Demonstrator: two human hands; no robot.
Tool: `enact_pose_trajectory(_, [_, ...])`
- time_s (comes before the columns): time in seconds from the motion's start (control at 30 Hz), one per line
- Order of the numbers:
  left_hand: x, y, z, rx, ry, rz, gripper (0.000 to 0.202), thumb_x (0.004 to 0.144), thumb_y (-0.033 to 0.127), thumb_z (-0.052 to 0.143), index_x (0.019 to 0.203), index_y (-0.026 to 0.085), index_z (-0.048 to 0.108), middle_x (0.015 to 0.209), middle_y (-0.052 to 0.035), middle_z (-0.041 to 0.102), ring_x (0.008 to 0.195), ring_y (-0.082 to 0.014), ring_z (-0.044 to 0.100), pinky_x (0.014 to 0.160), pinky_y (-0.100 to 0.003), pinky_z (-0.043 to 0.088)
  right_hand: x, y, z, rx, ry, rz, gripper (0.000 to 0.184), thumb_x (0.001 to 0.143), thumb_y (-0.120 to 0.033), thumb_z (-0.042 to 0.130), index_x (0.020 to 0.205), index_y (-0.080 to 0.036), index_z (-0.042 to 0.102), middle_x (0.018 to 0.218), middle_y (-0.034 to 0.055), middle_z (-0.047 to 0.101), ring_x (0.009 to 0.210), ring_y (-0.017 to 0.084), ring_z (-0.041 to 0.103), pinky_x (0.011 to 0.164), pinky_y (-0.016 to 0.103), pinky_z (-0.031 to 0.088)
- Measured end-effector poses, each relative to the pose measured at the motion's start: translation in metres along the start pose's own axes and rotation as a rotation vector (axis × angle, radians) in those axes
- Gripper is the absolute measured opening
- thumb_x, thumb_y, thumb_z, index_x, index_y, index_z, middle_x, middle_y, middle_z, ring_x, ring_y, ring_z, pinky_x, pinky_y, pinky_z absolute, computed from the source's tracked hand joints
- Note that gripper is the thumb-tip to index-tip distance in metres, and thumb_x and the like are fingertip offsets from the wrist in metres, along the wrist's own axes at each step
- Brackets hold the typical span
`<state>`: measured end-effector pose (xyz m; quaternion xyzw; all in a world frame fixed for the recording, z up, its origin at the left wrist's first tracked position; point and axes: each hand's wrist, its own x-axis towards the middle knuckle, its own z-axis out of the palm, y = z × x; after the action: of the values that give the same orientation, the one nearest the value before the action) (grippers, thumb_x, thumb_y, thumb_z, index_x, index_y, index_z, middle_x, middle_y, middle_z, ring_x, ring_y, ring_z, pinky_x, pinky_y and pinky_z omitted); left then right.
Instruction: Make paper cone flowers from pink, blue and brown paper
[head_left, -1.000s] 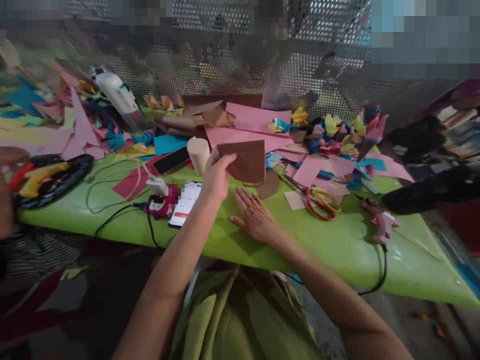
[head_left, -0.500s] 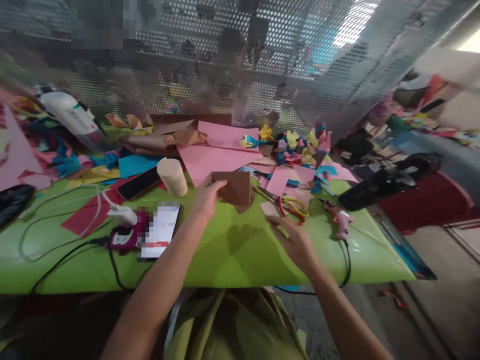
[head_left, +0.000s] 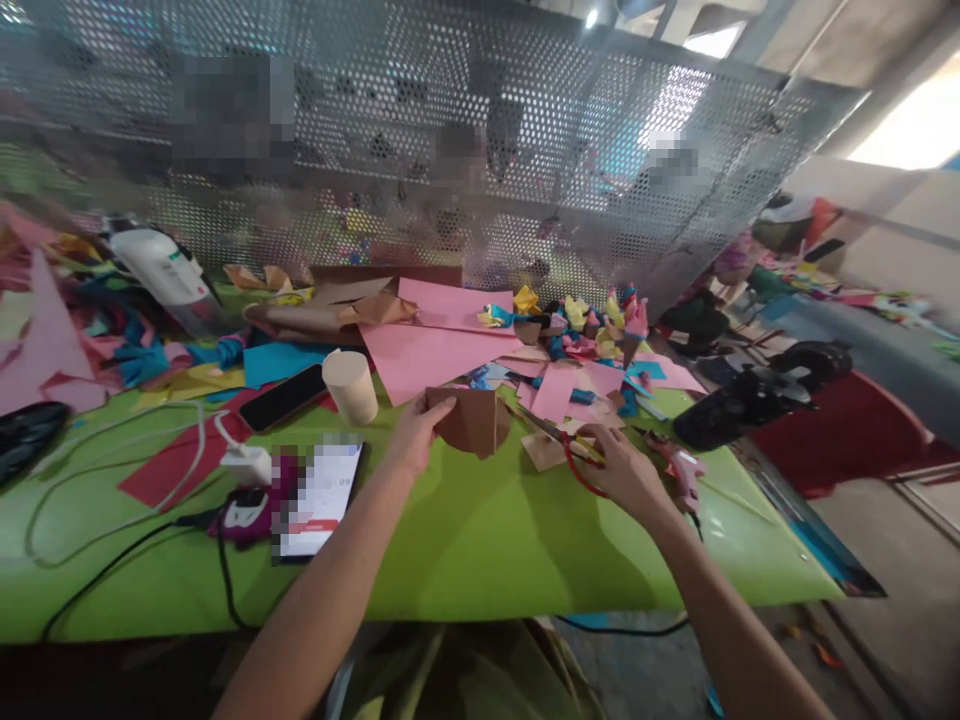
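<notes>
My left hand (head_left: 412, 438) is closed on a folded piece of brown paper (head_left: 471, 418), pinched at its upper left corner and held just above the green table. Its lower part looks rounded. My right hand (head_left: 626, 468) has its fingers closed round the red and yellow handles of a pair of scissors (head_left: 571, 462). The blades point up and left toward the brown paper, close to a small tan paper scrap (head_left: 544, 452). Part of the handles is hidden behind my fingers.
A cardboard tube (head_left: 350, 388), a dark phone (head_left: 283, 397) and a lit phone (head_left: 321, 500) are on the left of the green table (head_left: 480, 560). A pink glue gun (head_left: 686, 475) and a black bottle (head_left: 709, 415) stand right. Pink paper (head_left: 439, 350) lies behind.
My right hand has moved forward and right from beside the scissors and now grips their handles. My left hand still holds the brown paper. The camera view has tilted up slightly.
</notes>
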<state>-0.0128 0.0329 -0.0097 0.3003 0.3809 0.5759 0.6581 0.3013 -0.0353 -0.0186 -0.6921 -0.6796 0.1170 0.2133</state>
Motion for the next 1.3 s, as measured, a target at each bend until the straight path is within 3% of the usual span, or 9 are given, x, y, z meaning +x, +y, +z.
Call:
enact_pose_trajectory(0.2, [0.000,0.000,0.000,-0.038,0.054,-0.018,0.045,0.043,0.034,0.097,0.079,0.016,0.078,0.081,-0.0053,0.078,0.078,-0.0202,0.067,0.073,-0.029,0.046,-0.022,0.013,-0.019,0.839,-0.235,0.178,0.057,0.070,-0.031,0.075,0.127,-0.021,0.067,0.099,0.0078,0.070,0.078,0.019,0.061,0.059,0.025,0.043])
enact_pose_trajectory(0.3, [0.000,-0.001,-0.001,-0.061,0.073,-0.040,0.046,0.041,0.035,0.098,0.078,0.017,0.078,0.080,-0.0048,0.078,0.075,-0.0191,0.067,0.071,-0.029,0.047,-0.031,0.005,-0.018,1.056,-0.270,0.219,0.064,0.069,-0.038,0.084,0.129,-0.024,0.066,0.088,0.0042,0.066,0.066,0.014,0.054,0.054,0.024,0.042])
enact_pose_trajectory(0.37, [0.000,-0.002,0.000,-0.077,0.087,-0.055,0.047,0.040,0.035,0.099,0.077,0.017,0.078,0.080,-0.0047,0.078,0.074,-0.0183,0.067,0.070,-0.028,0.048,-0.035,-0.007,-0.015,1.135,-0.315,0.168,0.063,0.073,-0.045,0.082,0.132,-0.027,0.064,0.082,0.0014,0.062,0.063,0.012,0.051,0.056,0.024,0.044])
enact_pose_trajectory(0.5, [0.000,-0.003,0.001,-0.080,0.151,-0.077,0.045,0.040,0.035,0.099,0.076,0.018,0.077,0.079,-0.0050,0.078,0.072,-0.0178,0.067,0.067,-0.028,0.049,-0.041,-0.031,-0.010,1.145,-0.482,0.008,0.052,0.087,-0.057,0.067,0.132,-0.031,0.062,0.087,0.0019,0.061,0.077,0.016,0.059,0.069,0.030,0.051])
enact_pose_trajectory(0.63, [0.000,-0.002,0.000,-0.071,0.169,-0.092,0.045,0.043,0.035,0.098,0.079,0.017,0.077,0.081,-0.0064,0.078,0.072,-0.0194,0.068,0.066,-0.029,0.051,-0.047,-0.048,-0.002,1.123,-0.602,-0.030,0.053,0.096,-0.065,0.044,0.129,-0.028,0.063,0.087,0.0017,0.059,0.076,0.016,0.063,0.066,0.035,0.050])
enact_pose_trajectory(0.77, [0.001,-0.002,-0.003,-0.070,0.159,-0.090,0.045,0.047,0.037,0.097,0.082,0.018,0.077,0.083,-0.0068,0.078,0.073,-0.0200,0.070,0.066,-0.029,0.052,-0.051,-0.057,0.004,1.157,-0.630,-0.018,0.065,0.087,-0.075,0.051,0.127,-0.025,0.063,0.075,0.0013,0.055,0.057,0.015,0.050,0.053,0.032,0.047])
enact_pose_trajectory(0.87, [0.001,-0.002,-0.004,-0.074,0.158,-0.096,0.046,0.046,0.037,0.098,0.082,0.017,0.077,0.085,-0.0086,0.079,0.075,-0.0211,0.070,0.066,-0.029,0.052,-0.053,-0.060,0.004,1.185,-0.644,-0.004,0.065,0.088,-0.077,0.048,0.126,-0.025,0.062,0.074,0.0016,0.052,0.055,0.015,0.044,0.053,0.031,0.043])
enact_pose_trajectory(1.3, [-0.001,-0.001,-0.003,-0.021,0.144,-0.096,0.048,0.045,0.042,0.097,0.082,0.018,0.078,0.089,-0.0093,0.079,0.082,-0.0235,0.070,0.069,-0.031,0.051,-0.055,-0.052,0.014,1.305,-0.684,-0.020,0.061,0.092,-0.068,0.052,0.127,-0.018,0.058,0.080,0.0026,0.054,0.058,0.013,0.044,0.056,0.028,0.038])
